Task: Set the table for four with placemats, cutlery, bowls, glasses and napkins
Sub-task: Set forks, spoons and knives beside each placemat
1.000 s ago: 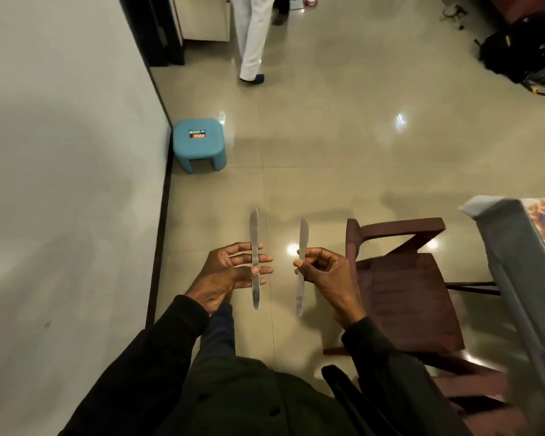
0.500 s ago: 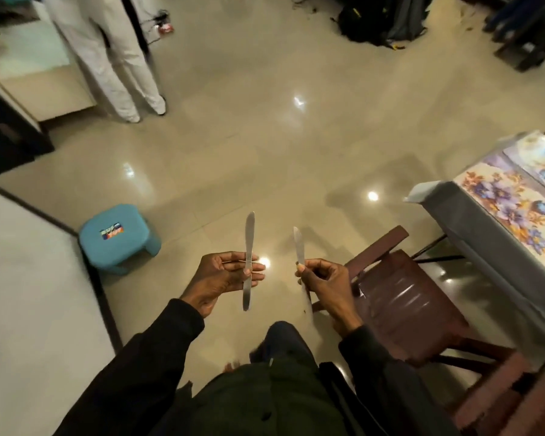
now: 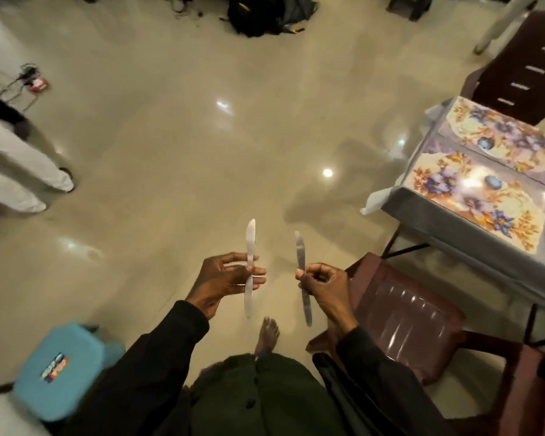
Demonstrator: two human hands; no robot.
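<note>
At lower centre, the left hand (image 3: 224, 280) is pinching one knife (image 3: 250, 269) upright while the right hand (image 3: 323, 286) is gripping another knife (image 3: 302, 278).

Dim warm indoor light, glare spots on the glossy floor (image 3: 327, 173), blurred, bowed edges.
</note>
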